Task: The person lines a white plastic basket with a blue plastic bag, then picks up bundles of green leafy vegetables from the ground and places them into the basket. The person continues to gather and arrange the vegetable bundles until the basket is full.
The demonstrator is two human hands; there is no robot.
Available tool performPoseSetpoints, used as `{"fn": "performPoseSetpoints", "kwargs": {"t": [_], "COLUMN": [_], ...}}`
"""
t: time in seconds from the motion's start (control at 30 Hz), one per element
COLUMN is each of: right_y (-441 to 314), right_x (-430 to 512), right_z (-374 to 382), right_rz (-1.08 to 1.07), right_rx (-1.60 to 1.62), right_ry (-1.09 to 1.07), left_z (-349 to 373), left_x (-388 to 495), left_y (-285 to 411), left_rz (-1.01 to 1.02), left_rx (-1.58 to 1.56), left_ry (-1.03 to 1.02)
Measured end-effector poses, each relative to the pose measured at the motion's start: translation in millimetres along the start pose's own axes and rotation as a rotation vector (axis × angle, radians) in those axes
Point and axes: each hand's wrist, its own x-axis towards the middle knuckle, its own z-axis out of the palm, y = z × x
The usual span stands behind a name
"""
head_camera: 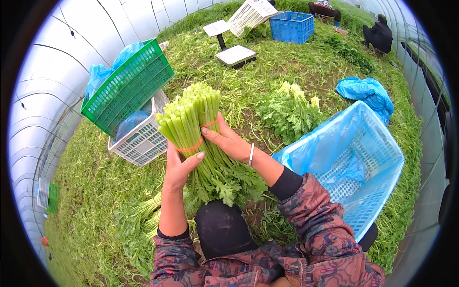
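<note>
Two banded bunches of leafy greens are held side by side before me, cut stem ends up and leaves hanging down. My left hand (pixel 178 165) grips the left bunch (pixel 182 129), thumb beside its orange band. Around the right bunch (pixel 208 104) is my right hand (pixel 229 141), a white bangle on its wrist; its thumb lies near that bunch's orange band. The pale stems touch each other, and the leaves merge above my dark-clad knee (pixel 222 229). To my right stands a tilted crate (pixel 389 158) lined with thin blue plastic film.
More bunches lie at left (pixel 147 215) and ahead (pixel 290 111). A green crate (pixel 132 86) rests on a white crate (pixel 143 147). Beyond are a scale (pixel 236 55), a blue crate (pixel 292 27), crumpled blue film (pixel 365 91) and crouching people (pixel 379 36). Cut greens litter the ground.
</note>
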Motion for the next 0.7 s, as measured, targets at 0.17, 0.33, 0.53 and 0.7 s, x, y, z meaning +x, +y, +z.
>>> {"fn": "performPoseSetpoints", "kwargs": {"t": [0.17, 0.33, 0.53, 0.7], "right_y": [-13, -23, -44, -64], "right_x": [3, 18, -6, -15], "right_z": [-2, 6, 10, 1], "right_rz": [-0.005, 0.060, -0.130, -0.278], "right_rx": [0.005, -0.095, -0.464, 0.068], "right_ry": [-0.044, 0.153, 0.248, 0.258], "left_z": [-1, 11, 35, 57], "left_x": [12, 28, 33, 30], "left_y": [9, 9, 32, 52], "left_rz": [-0.039, 0.031, 0.076, 0.190], "left_rx": [0.076, 0.038, 0.019, 0.112], "left_ry": [-0.074, 0.138, 0.155, 0.121]}}
